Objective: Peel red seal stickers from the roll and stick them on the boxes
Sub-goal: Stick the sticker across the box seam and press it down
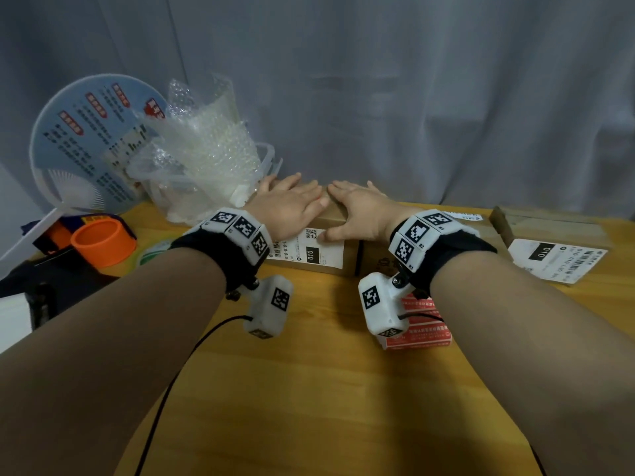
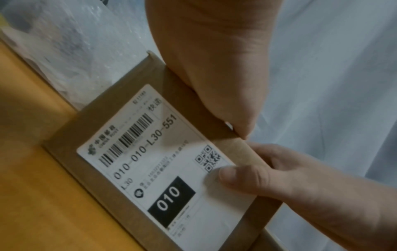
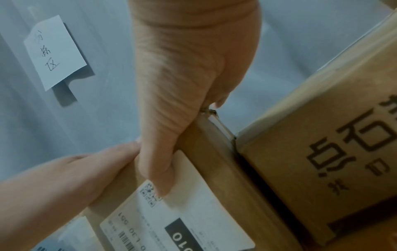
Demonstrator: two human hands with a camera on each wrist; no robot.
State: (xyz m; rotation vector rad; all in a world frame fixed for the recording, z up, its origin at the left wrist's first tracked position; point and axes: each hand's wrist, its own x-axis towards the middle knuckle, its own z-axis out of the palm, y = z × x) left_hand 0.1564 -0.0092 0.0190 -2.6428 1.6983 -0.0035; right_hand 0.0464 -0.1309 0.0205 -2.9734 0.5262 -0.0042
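A brown cardboard box stands on its long side at the back of the table, its white shipping label facing me. My left hand lies on the box's top with straight fingers. A small red patch shows at its index fingertip; too small to tell what it is. My right hand grips the top edge, thumb pressed on the label by the QR code and fingers over the back. A strip of red seal stickers lies on the table under my right wrist.
A second brown box with printed characters touches the first on its right; a third labelled box lies at far right. Bubble wrap, a round fan and an orange tape roll crowd the back left. A grey curtain hangs behind.
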